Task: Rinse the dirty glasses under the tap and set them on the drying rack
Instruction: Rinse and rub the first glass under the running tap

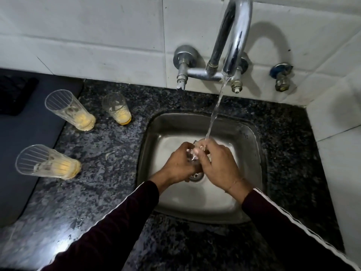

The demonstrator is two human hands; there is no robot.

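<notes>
Worktop [109, 192]: dark speckled stone, wet in patches, around a steel sink [252, 137].
Mat [23, 153]: dark sheet at the left, cut off by the edge; no drying rack made out for certain, only a black shape in the far corner.
Tap [237, 34]: curved chrome spout on the tiled wall, water running in a thin stream into the sink.
Waiting glasses: tall ribbed glass [67, 109], short glass [116, 108] and near glass [46, 162], all upright left of the sink, yellow dregs in each base.
Left hand [176, 165]: grip curled round the rinsing glass [192, 156] from the left, over the drain.
Right hand [216, 163]: grip closed on the same glass from the right, stream landing on the fingers.
Step in hand: rinsing, judged early, with three glasses untouched.
Doing it well: mouth probably best tilted into the stream, glass turned slowly, hold kept firm since wet glass likely slips.
Hard to make out: almost all of the held glass, its tilt and any residue, hidden by both hands and splashing water.
</notes>
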